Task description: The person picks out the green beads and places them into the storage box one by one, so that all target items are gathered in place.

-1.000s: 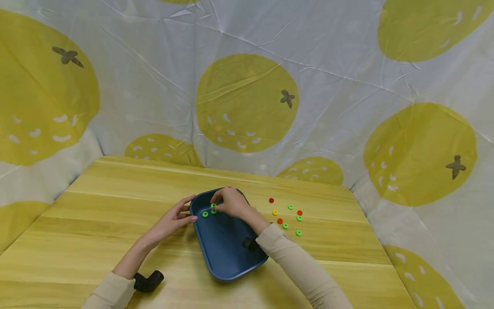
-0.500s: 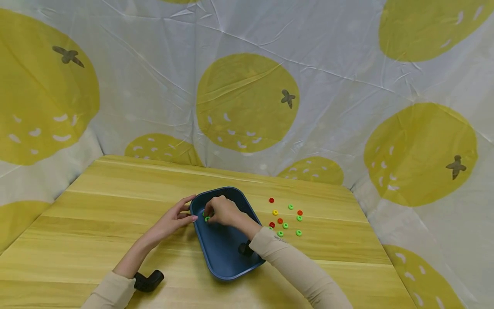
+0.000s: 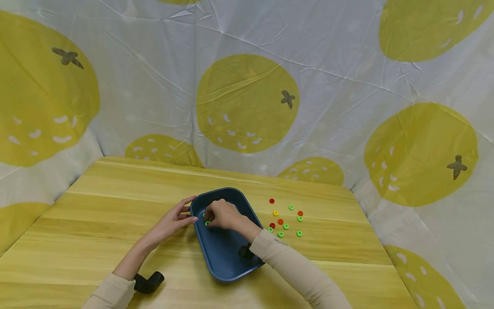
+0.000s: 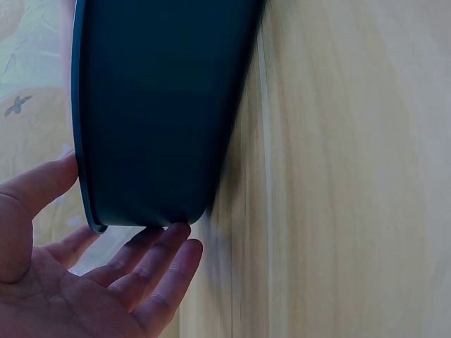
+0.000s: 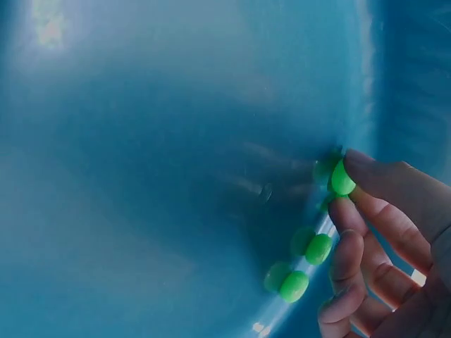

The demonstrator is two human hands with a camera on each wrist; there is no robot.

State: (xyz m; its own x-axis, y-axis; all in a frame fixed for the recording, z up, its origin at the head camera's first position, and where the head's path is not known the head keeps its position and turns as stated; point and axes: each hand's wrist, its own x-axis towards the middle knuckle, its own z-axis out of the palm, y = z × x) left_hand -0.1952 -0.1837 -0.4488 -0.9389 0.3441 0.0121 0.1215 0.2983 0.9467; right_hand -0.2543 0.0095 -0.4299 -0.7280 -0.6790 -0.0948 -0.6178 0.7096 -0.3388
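In the head view a dark blue tray (image 3: 225,264) stands on the wooden table. My left hand (image 3: 173,221) steadies its left corner. Seen from the left wrist, the thumb touches the rim and the extended fingers lie against the outer wall (image 4: 155,141). Inside the tray's far half works my right hand (image 3: 223,214), pinching a green bead (image 5: 342,178) between thumb and fingertip low by the wall. Two more green beads, one (image 5: 319,248) and another (image 5: 294,286), lie along the same bottom edge in the right wrist view. The right fingers partly cover the beads in the head view.
To the tray's right, loose beads are scattered on the table (image 3: 347,240): several green ones (image 3: 299,234), some red (image 3: 272,201) and a yellow one (image 3: 275,213). Black wrist camera mounts show at the left wrist (image 3: 149,283) and right wrist (image 3: 245,252). A lemon-print cloth (image 3: 339,107) hangs behind.
My right hand has shifted left and nearer inside the tray, then stayed almost in place. Its sleeve moved off some table beads, which now show. The left hand has stayed still.
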